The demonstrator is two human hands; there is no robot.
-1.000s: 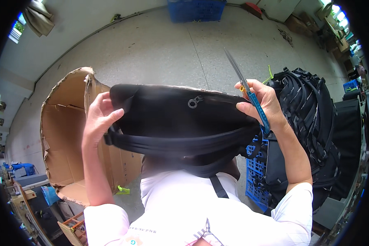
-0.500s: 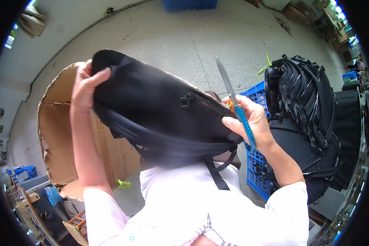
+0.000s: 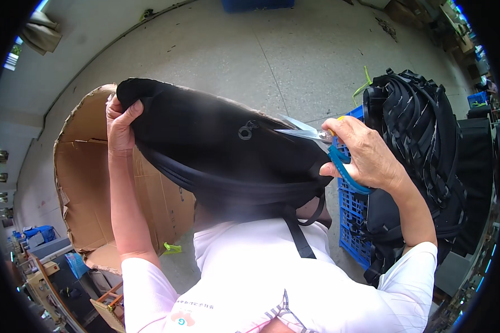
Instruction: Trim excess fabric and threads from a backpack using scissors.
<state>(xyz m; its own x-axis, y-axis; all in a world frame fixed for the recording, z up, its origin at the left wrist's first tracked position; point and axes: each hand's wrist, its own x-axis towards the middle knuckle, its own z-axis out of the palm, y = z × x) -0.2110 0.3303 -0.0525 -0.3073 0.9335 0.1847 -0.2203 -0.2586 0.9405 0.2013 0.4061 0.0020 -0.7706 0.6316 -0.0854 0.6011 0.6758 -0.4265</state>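
Observation:
A black fabric bag piece [image 3: 205, 136] with straps lies across my lap, its upper left corner raised. That corner is pinched between the thumb and fingers of my left hand [image 3: 121, 125]. In my right hand [image 3: 366, 152] is a pair of scissors [image 3: 308, 134] with a blue handle and a bit of yellow or orange. The blades are spread apart and point left, over the bag's upper right edge. On the black fabric shows a small round pale print or ring. A black strap [image 3: 299, 236] hangs from the bag onto my white shirt.
To the left a big open cardboard box [image 3: 75, 183] stands close to my arm. At the right, a blue plastic crate [image 3: 353, 216] sits beside a heap of black bags with straps [image 3: 419, 133]. A yellow-green strip [image 3: 172, 248] lies on the grey floor [image 3: 222, 50].
The scissors have swung from pointing up with closed blades to pointing left with spread blades. My right hand has turned and moved right, off the bag's edge. The left hand keeps its hold.

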